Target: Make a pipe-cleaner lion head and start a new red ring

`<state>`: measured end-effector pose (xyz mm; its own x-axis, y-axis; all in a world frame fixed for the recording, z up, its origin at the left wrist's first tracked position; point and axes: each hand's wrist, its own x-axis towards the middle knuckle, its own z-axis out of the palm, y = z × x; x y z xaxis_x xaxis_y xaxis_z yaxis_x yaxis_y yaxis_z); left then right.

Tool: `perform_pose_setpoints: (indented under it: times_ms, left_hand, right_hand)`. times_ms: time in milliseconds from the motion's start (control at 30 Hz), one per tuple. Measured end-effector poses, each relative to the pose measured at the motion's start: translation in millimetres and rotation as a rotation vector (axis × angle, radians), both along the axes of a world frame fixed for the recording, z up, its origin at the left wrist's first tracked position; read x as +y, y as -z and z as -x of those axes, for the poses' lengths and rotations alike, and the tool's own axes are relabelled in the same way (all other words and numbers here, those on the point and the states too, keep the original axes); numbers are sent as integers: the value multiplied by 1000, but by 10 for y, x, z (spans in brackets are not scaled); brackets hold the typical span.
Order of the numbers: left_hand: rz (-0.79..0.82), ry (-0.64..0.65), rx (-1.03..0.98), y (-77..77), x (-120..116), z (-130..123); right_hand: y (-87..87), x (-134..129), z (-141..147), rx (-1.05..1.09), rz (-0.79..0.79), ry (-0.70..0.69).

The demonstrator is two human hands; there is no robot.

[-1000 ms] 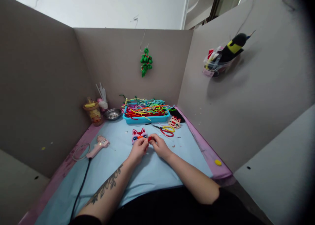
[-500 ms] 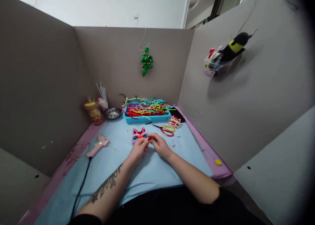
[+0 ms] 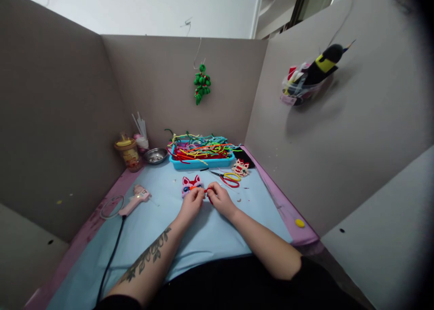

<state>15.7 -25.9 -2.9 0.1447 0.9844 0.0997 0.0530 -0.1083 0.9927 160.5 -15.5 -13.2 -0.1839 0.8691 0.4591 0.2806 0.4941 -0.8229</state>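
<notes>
A red stem [image 3: 206, 190] is held between both hands, above the blue cloth [image 3: 233, 237] near the middle of the table. Its left end is pinched by the left hand [image 3: 192, 203], thumb and fingertips brought together; whether anything else is gripped there cannot be told. Its other end is held by the right hand [image 3: 219, 198], fingers curled and closed on it, with a short red length seen hanging below the fingertips. A cat face [image 3: 191, 181] in red, pink and blue is noted just behind the left hand, its lower part hidden by the fingers; contact cannot be confirmed. Scissors [image 3: 232, 180] are laid beyond the right hand, blades partly spread, with a pale face [image 3: 240, 168] placed just behind the handles. A blue tray [image 3: 198, 165] heaped with coloured stems [image 3: 203, 149] is positioned at the back, with a metal bowl [image 3: 155, 156] set to its left. A pink glue gun [image 3: 135, 203] is laid at the left, well apart from the hands. A green ornament [image 3: 202, 85] is hung on the back panel [image 3: 156, 83].
</notes>
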Motion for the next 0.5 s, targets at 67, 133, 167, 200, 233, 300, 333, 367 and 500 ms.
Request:
perform_pose_setpoints:
  times_ms: [67,133,167,200,233,300,333,367,500]
  left_hand:
    - [-122,-56,114,-7,11,24]
    - [-185,-96,209,-25,11,49]
    - [-209,-113,255,-33,9,59]
    - [-232,-131,294,-38,7,68]
    - [-253,-147,324,-39,5,75]
    - [-283,-163,353,-28,7,83]
    - [-293,-164,358,-19,9,84]
    - [-299,-160,360,-9,12,83]
    - [-292,-142,353,5,16,77]
  right_hand:
    - [10,13,18,68,70,-1]
    - [24,24,43,162,134,-51]
    - [33,29,56,207,160,-84]
    - [43,33,68,244,179,-111]
    - [54,36,79,268,187,-128]
    - [76,42,92,282,171,-127]
    - [84,43,94,274,149,-114]
    - [88,43,93,256,122,-99]
    - [66,27,76,144,45,-50]
